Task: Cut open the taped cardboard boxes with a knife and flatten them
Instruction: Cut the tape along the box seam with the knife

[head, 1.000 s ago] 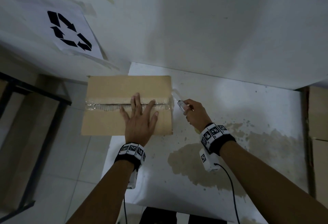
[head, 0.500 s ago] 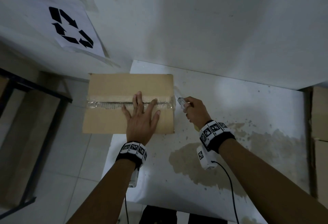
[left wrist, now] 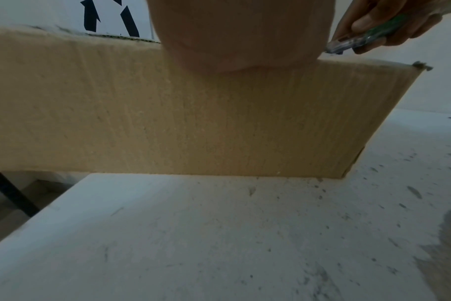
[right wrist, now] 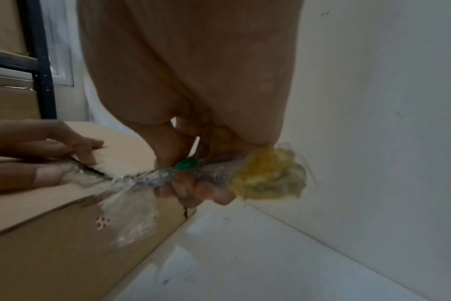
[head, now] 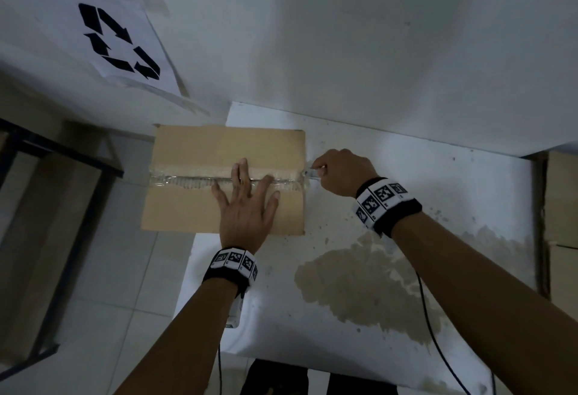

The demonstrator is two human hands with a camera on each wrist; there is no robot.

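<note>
Since a second ago the right hand (head: pixel 341 172) has slid up to the taped seam's right end, fingers curled round one knife (right wrist: pixel 193 173) whose tip meets the clear tape (head: pixel 194 180). One left hand (head: pixel 247 207) lies flat, fingers spread, pressing the top of one cardboard box (head: pixel 200 147) that sits on the white desk (head: pixel 406 269), overhanging its left edge.
</note>
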